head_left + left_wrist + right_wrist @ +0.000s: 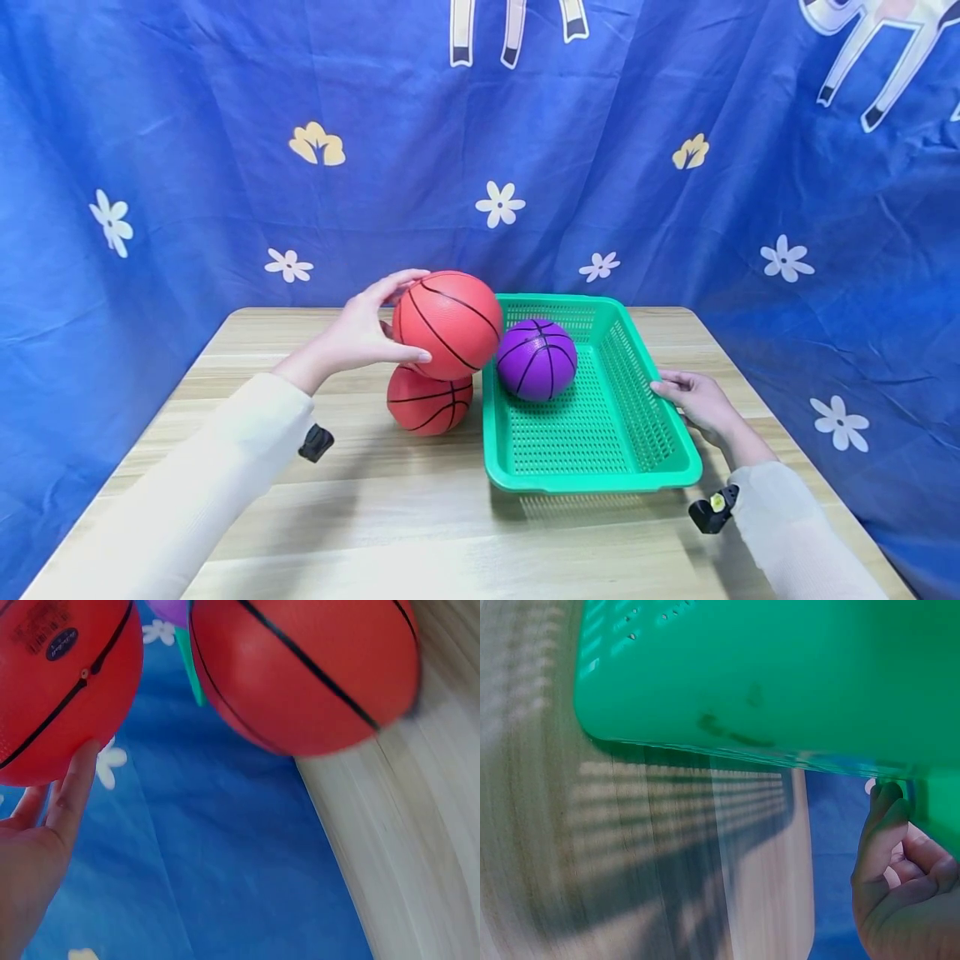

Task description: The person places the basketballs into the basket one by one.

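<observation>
A red basketball point(448, 323) is gripped in my left hand point(365, 332), raised at the basket's left rim; the left wrist view shows its barcode side and the fingers point(75, 787) on it. Below it, a second red basketball point(429, 403) rests on the table, partly hidden by the held one. A purple basketball point(537, 360) lies inside the green plastic basket point(592, 482), toward its left wall. My right hand point(705, 406) grips the basket's right rim with curled fingers, thumb over the edge. In the right wrist view the basket's underside shows above the wood, with a shadow under it.
The wooden table point(360, 517) ends at a back edge against a blue curtain point(390, 183) with white flowers and animal figures. The curtain also closes off both sides. Small black devices point(316, 443) are strapped at the wrists.
</observation>
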